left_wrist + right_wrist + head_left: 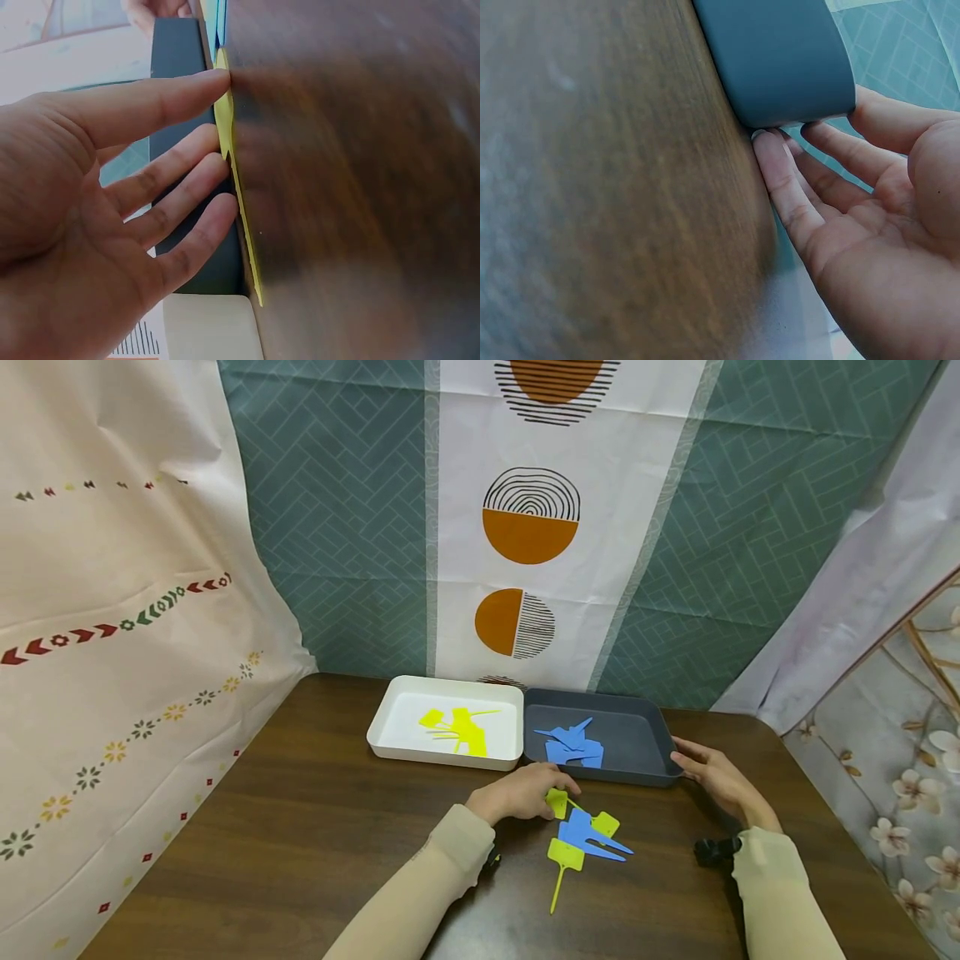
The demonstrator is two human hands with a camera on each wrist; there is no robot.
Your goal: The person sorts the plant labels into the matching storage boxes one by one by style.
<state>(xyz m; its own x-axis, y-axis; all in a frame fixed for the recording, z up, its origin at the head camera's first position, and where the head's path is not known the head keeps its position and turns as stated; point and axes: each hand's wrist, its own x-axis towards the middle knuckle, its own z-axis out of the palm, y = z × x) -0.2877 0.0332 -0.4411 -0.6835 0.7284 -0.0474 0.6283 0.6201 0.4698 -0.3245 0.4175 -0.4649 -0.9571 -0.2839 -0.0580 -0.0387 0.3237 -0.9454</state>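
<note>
Brown wood table (pixel 300 843): yellow tag (pixel 557 805) before dark tray (pixel 628 737), left hand (pixel 519 792) touching it, fingertips apart, unclamped, right hand (pixel 722 781) relaxed at tray corner; tag probably light, bendy, slick, best pinched by its broad end.

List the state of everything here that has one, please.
White tray: upright, holding yellow tags.
Dark tray: upright, holding blue pieces, overlapping.
Loose blue pieces: on the table, number unclear.
Loose yellow tags: three, outside the trays.
Left grip: touching one loose tag; lifted or not, unclear.
Right grip: touching the dark tray's end.
</note>
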